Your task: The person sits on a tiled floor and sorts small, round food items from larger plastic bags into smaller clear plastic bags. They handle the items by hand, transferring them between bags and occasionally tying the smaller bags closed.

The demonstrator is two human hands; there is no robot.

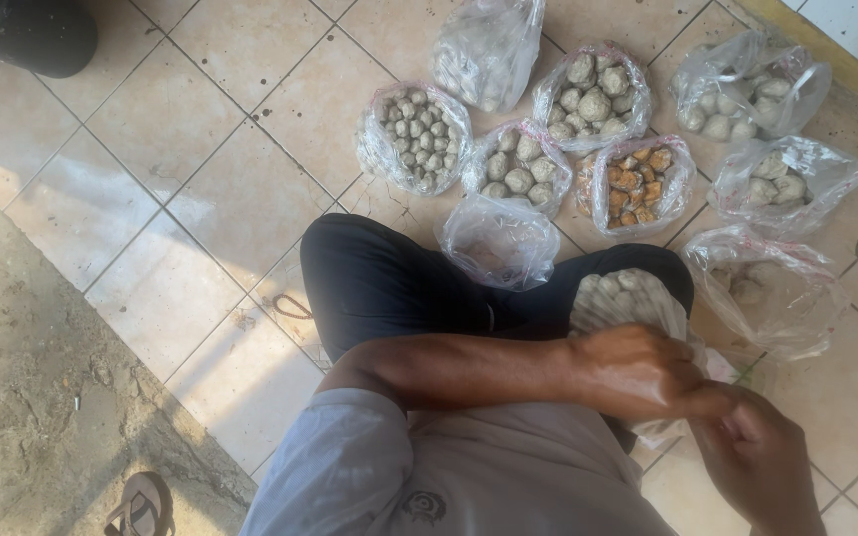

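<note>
Looking down at our lap, we see our left hand (638, 372) reaching across our body, forearm level and wrist bent, fingers curled and pressed together around the gathered neck of a clear plastic bag of pale round dough-like balls (623, 298). That bag rests on our dark trouser knee (389, 283), just ahead of the hand. Our right hand (762, 462) comes up from the lower right, knuckles toward us, its fingertips meeting the left hand's at the bag's neck; they seem to pinch the plastic there, though the left hand hides the exact grip.

On the beige tiled floor (201, 199) beyond the knee lie more clear bags. One bag of small grey balls (416, 134) sits to the left, a bag of larger grey balls (521, 169) just beside it, and a bag of orange-brown fried pieces (636, 184) next to that. A slack, nearly empty clear bag (499, 243) touches our knee. Farther right, another crumpled clear bag (767, 293) lies near the held one. A brown sandal (136, 506) shows at the bottom left.
</note>
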